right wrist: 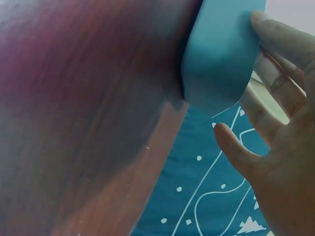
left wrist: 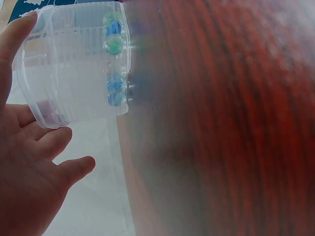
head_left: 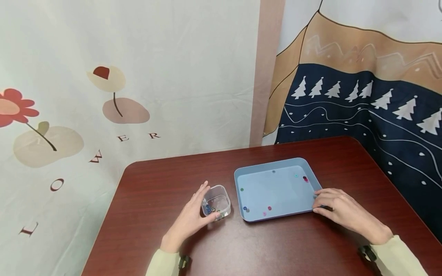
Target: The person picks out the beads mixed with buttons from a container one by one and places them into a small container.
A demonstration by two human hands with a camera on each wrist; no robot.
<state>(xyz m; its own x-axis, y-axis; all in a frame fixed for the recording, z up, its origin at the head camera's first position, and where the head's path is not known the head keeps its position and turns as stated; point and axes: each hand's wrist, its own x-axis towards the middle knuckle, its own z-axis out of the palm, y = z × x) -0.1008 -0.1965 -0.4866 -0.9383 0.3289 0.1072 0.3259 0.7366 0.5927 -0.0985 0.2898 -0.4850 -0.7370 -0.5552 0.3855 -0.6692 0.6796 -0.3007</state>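
In the head view my left hand (head_left: 188, 220) holds a small clear plastic container (head_left: 225, 201), thumb on the near side and fingers along the left side. Blue and green glassy beads (left wrist: 114, 46) lie at its bottom in the left wrist view. To its right stands a shallow blue tray (head_left: 276, 191) with several small round coloured pieces scattered in it, among them a green one (head_left: 242, 189) and a red one (head_left: 269, 208). My right hand (head_left: 340, 205) grips the tray's near right corner, thumb on the outer wall (right wrist: 216, 64); its little finger sticks out free.
Both things stand on a dark red-brown wooden table (head_left: 155, 199). Behind it hangs a pale printed cloth (head_left: 193, 76) with flowers and letters. On the right, a dark blue cloth (head_left: 328, 115) with white trees borders the table edge.
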